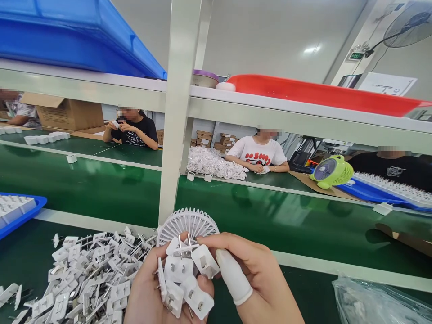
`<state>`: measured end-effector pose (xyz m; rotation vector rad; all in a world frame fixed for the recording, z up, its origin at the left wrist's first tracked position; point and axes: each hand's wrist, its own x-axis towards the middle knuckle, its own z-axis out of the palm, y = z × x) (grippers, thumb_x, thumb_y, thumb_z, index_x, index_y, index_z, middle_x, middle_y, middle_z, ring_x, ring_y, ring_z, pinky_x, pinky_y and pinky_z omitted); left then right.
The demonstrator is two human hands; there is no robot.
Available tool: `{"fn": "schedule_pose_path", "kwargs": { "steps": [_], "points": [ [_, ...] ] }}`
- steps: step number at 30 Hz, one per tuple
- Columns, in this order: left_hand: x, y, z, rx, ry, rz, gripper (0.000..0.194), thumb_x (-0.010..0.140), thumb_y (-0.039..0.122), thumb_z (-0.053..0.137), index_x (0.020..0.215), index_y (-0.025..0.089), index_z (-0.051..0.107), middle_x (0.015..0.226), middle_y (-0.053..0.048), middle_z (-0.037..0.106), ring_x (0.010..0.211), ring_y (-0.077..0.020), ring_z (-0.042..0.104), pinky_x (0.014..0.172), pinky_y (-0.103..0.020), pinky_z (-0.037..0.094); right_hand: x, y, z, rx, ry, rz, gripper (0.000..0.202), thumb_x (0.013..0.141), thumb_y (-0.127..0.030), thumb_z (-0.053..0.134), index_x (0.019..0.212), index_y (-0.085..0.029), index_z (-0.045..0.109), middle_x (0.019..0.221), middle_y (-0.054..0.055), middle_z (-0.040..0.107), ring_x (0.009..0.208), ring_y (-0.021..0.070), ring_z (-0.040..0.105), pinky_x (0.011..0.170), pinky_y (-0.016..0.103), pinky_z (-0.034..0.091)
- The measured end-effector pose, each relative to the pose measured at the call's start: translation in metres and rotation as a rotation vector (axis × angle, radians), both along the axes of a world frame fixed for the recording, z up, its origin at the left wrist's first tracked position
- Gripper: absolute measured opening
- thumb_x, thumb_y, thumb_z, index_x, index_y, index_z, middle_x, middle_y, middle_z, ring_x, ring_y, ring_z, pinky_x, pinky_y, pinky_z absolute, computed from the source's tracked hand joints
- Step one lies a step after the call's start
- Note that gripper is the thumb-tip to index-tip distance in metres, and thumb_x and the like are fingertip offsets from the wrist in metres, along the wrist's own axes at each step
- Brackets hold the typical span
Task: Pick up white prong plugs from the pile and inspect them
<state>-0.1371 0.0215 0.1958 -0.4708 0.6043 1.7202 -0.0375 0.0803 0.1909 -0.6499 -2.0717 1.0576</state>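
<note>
While the left hand cups a cluster of white plug pieces and the right hand, finger-cotted, pinches one, the loose pile beside them on the green bench suggests most work remains.

White plug plates with silver prongs are filling the left hand; a white finger cot is covering the right hand thumb. Green belt, blue tray, red tray, lime fan are showing.
</note>
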Motion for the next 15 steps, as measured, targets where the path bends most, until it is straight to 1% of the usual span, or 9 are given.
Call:
{"fn": "schedule_pose_path", "kwargs": {
  "steps": [3,7,10,13,15],
  "points": [
    [-0.0033,0.0025,0.0015,-0.046,-0.144,0.006,0.017,0.085,0.016,0.046,0.089,0.013,0.061,0.062,-0.006,0.062,0.043,-0.0162,0.056,0.035,-0.023,0.047,-0.0018,-0.0004,0.0013,-0.016,-0.009,0.0,0.028,0.088,-0.019,0.044,0.096,-0.031,0.068,0.084,-0.002,0.065,0.069,0.0126,0.06,0.06,0.017,0.046],
    [-0.0045,0.0028,-0.0012,-0.043,-0.154,0.018,0.019,0.085,0.016,0.046,0.096,0.015,0.061,0.065,-0.008,0.063,0.044,-0.0172,0.056,0.036,-0.024,0.047,-0.0034,-0.002,0.002,-0.061,0.025,0.015,0.027,0.087,-0.019,0.045,0.094,-0.031,0.068,0.086,-0.001,0.065,0.073,0.0138,0.061,0.066,0.018,0.048],
    [-0.0041,0.0014,-0.0033,-0.031,-0.166,0.019,0.019,0.085,0.017,0.046,0.096,0.014,0.061,0.066,-0.009,0.063,0.046,-0.0181,0.058,0.036,-0.024,0.047,-0.0021,-0.0018,-0.0008,-0.074,0.017,-0.011,0.022,0.088,-0.025,0.047,0.094,-0.03,0.067,0.09,0.0,0.065,0.077,0.0168,0.061,0.066,0.022,0.049],
    [-0.0045,0.0008,-0.0034,-0.012,-0.154,0.014,0.019,0.084,0.017,0.046,0.095,0.013,0.061,0.068,-0.01,0.064,0.049,-0.0184,0.059,0.038,-0.023,0.048,0.0001,-0.0004,-0.0044,-0.074,-0.032,-0.048,0.018,0.086,-0.03,0.049,0.097,-0.03,0.065,0.082,0.001,0.063,0.075,0.0191,0.059,0.066,0.025,0.05],
    [-0.0053,0.0011,-0.003,0.008,-0.143,0.013,0.018,0.083,0.015,0.046,0.095,0.013,0.061,0.069,-0.009,0.064,0.051,-0.0185,0.06,0.039,-0.024,0.049,0.0007,-0.0004,-0.0049,-0.093,-0.037,-0.045,0.016,0.083,-0.028,0.055,0.096,-0.031,0.065,0.079,0.0,0.062,0.077,0.0196,0.059,0.069,0.026,0.051]
  ]
}}
